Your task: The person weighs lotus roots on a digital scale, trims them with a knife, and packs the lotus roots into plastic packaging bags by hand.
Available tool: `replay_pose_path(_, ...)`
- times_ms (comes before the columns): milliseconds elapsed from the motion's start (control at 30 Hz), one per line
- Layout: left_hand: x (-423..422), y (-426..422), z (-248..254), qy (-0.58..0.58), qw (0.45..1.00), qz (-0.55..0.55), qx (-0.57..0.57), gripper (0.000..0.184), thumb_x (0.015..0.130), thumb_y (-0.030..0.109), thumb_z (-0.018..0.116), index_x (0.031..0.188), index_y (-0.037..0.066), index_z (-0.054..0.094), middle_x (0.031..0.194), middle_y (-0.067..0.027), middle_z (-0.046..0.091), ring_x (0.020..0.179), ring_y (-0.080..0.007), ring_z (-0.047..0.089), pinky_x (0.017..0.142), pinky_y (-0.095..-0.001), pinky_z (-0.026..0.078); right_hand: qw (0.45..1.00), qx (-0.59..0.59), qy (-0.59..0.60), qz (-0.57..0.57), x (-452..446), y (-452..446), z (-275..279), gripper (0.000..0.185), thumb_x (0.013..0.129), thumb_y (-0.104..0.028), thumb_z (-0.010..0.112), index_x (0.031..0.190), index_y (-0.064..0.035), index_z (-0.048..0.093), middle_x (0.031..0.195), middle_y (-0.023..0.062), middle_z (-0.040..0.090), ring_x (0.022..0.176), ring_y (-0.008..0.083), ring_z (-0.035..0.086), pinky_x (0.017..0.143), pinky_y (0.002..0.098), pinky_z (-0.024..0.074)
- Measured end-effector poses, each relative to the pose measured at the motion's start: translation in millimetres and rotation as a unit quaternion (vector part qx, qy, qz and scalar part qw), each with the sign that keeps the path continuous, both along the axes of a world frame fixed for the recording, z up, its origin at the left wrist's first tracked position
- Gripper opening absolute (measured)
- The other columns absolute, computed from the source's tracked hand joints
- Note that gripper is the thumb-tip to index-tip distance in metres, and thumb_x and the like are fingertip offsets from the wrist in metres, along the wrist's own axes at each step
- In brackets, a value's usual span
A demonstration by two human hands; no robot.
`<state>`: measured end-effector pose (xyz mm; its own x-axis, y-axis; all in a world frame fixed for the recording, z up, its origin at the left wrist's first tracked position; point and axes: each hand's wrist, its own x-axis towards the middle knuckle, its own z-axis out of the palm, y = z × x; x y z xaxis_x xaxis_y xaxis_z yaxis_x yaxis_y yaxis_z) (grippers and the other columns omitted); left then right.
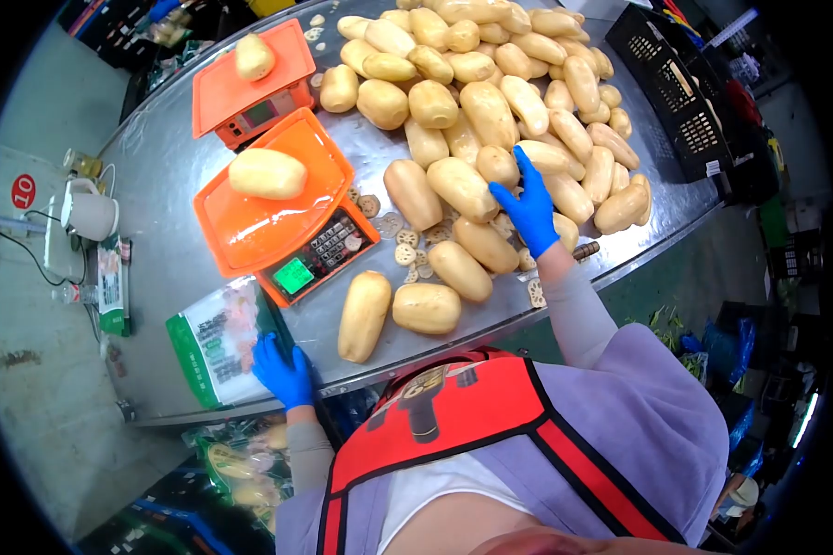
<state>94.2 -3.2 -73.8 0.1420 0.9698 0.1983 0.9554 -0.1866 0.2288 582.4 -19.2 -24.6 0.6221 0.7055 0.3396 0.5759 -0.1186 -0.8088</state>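
My right hand (531, 217), in a blue glove, is at the near side of a large pile of peeled lotus roots (491, 116). Its fingers are apart, beside a small rounded lotus root (498, 166) and a longer one (462, 189); whether it touches them I cannot tell. My left hand (283, 372), also gloved in blue, lies with fingers spread at the right edge of a stack of printed plastic bags (215, 344). Between the hands, loose lotus roots (427, 309) lie near the table edge. One lotus root (267, 174) rests on the orange scale (241, 231).
A second orange scale (222, 97) behind carries another lotus root (254, 57). Cut slices (405, 253) are scattered on the metal table (157, 305). A black crate (668, 97) stands at the right. Filled bags (245, 467) sit below the left table edge.
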Motion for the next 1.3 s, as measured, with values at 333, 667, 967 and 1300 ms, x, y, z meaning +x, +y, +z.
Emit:
replay_pose_path(333, 3, 0, 4, -0.025, 1.000, -0.007, 0.008, 0.052, 0.075, 0.026, 0.062, 0.121, 0.007, 0.048, 0.123, -0.0159, 0.047, 0.120, -0.0359, 0.037, 0.100, -0.0487, 0.025, 0.799, 0.128, 0.578, 0.105, 3, 5, 24, 0.043, 0.091, -0.032, 0.049, 0.121, -0.0005, 0.047, 0.110, 0.0120, 0.056, 0.098, 0.0249, 0.057, 0.082, 0.0361, 0.0494)
replay_pose_path(667, 2, 0, 1, -0.028, 0.999, 0.034, 0.005, 0.053, 0.073, 0.029, 0.062, 0.122, 0.011, 0.048, 0.130, -0.0143, 0.044, 0.124, -0.0334, 0.036, 0.101, -0.0542, 0.022, 0.826, 0.036, 0.513, 0.232, -68, 62, 57, 0.046, 0.091, -0.025, 0.050, 0.132, -0.0076, 0.041, 0.120, 0.0039, 0.051, 0.106, 0.0167, 0.051, 0.085, 0.0301, 0.0441)
replay_pose_path(967, 3, -2, 6, -0.063, 0.997, 0.039, -0.012, 0.054, 0.073, 0.029, 0.063, 0.122, 0.014, 0.048, 0.131, -0.0137, 0.043, 0.124, -0.0344, 0.036, 0.101, -0.0529, 0.022, 0.872, 0.107, 0.275, 0.390, -130, 197, 42, 0.056, 0.082, -0.009, 0.062, 0.134, -0.0074, 0.041, 0.133, 0.0063, 0.045, 0.115, 0.0139, 0.045, 0.095, 0.0279, 0.0388)
replay_pose_path(1300, 6, -2, 9, -0.066, 0.997, 0.044, -0.024, 0.051, 0.073, 0.029, 0.063, 0.120, 0.014, 0.049, 0.132, -0.0132, 0.043, 0.124, -0.0342, 0.035, 0.102, -0.0524, 0.021, 0.919, 0.076, 0.015, 0.388, -142, 242, 27, 0.047, 0.084, -0.014, 0.058, 0.129, -0.0110, 0.048, 0.127, 0.0094, 0.051, 0.121, 0.0220, 0.043, 0.101, 0.0329, 0.0337)
